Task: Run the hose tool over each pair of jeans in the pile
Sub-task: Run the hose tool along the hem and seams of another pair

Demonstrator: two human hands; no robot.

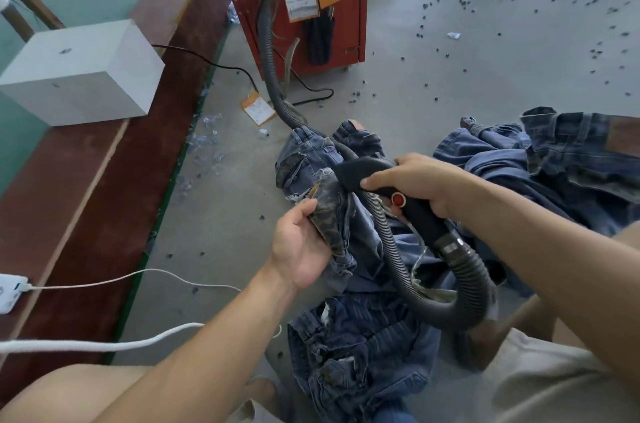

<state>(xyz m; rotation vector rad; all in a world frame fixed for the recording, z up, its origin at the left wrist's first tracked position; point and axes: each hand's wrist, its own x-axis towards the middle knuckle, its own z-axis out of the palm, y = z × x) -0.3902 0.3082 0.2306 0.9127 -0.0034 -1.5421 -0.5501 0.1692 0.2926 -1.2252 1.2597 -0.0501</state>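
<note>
My right hand (412,181) grips the black hose tool (420,218) by its handle, just above a red button. The tool's wide nozzle (353,171) lies against a raised fold of blue jeans (330,214). My left hand (299,247) grips that fold from the left and below, holding it up. A black ribbed hose (464,291) loops under the tool and runs back across the floor. More jeans lie in a heap at the right (554,159), and another pair (356,353) lies between my knees.
A red machine cabinet (332,24) with orange tags stands ahead, the hose leading to it. At the left are a red-brown bench edge (114,162), a white box (79,72), and white cables (138,275). Dark thread scraps litter the grey floor (502,41).
</note>
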